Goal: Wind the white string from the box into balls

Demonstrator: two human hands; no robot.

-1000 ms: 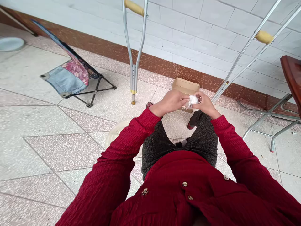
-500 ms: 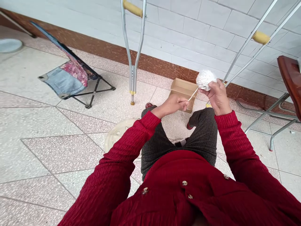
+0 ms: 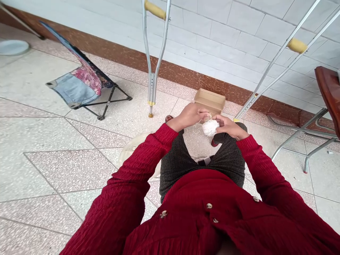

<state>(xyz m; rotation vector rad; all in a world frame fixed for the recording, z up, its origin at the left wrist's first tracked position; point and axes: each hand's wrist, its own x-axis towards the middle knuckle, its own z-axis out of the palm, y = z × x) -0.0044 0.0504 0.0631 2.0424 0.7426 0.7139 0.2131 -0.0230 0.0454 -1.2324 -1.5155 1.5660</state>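
I sit in a red buttoned top and dark trousers, with both hands held out over my knees. My right hand (image 3: 228,126) is closed around a white ball of string (image 3: 210,127). My left hand (image 3: 191,114) is pinched on the loose end of the string (image 3: 198,126), which loops down between the two hands. The hands are close together, almost touching. An open cardboard box (image 3: 209,100) lies on the floor just beyond them.
Two metal crutches (image 3: 153,63) (image 3: 276,60) lean against the white tiled wall. A low folding fabric seat (image 3: 82,83) stands at the left. A brown chair on a metal frame (image 3: 329,95) is at the right. A pale plastic stool (image 3: 132,150) shows under my legs.
My right hand had lifted the ball up and to the right, drawing string out. It has come back down beside my left hand.
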